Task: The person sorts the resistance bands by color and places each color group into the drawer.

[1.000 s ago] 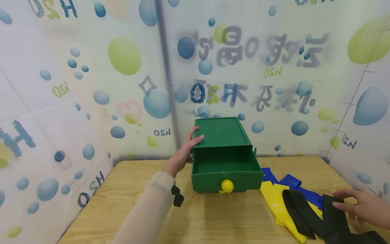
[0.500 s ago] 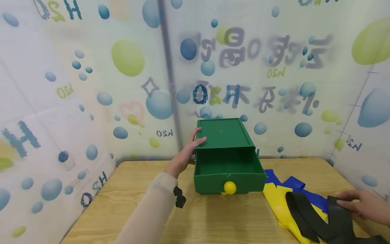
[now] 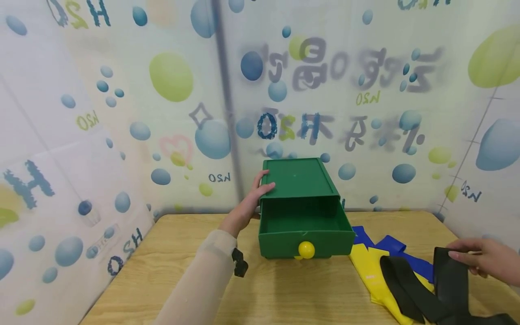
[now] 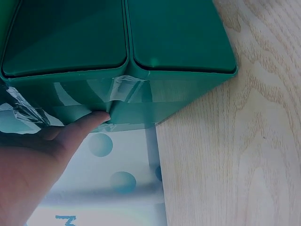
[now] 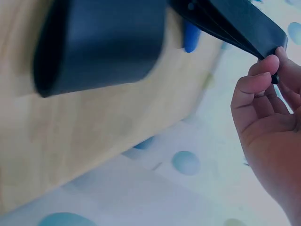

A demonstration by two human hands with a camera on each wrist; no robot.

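Observation:
A green plastic drawer box [image 3: 298,178] stands on the table with its drawer [image 3: 284,243] pulled out, showing a bare inside and a yellow round knob [image 3: 306,249]. My left hand [image 3: 248,205] holds the box by its left side, thumb and a finger over the top edge; the left wrist view shows one digit against clear tape. At the right, my right hand [image 3: 485,257] pinches the raised end of a black flat stretch band [image 3: 451,280] between thumb and fingers. The rest of that band lies looped on the table, as the right wrist view also shows.
A yellow band [image 3: 373,275] and a blue band [image 3: 418,264] lie partly under the black one, right of the drawer. The wooden table [image 3: 170,271] meets a patterned curtain [image 3: 170,126] at the back and sides.
My right hand has closed thumb and fingers on the black band's end and lifted it slightly. My left hand stays on the box; the head view has shifted a little.

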